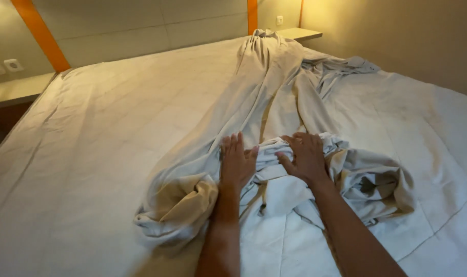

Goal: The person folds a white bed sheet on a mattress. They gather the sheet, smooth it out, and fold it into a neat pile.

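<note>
Near the bed's [79, 154] foot edge, a bunched sheet [274, 102] trails to the headboard corner. Left hand [236, 164] open, flat on folds; right hand [306, 156] open, fingers curled into bunch. Sheet likely light, soft, limp; best gathered at the crumpled near end.

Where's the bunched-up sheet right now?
In the head view, the bunched sheet runs down the bed's middle, its near end under the left hand and right hand.
</note>
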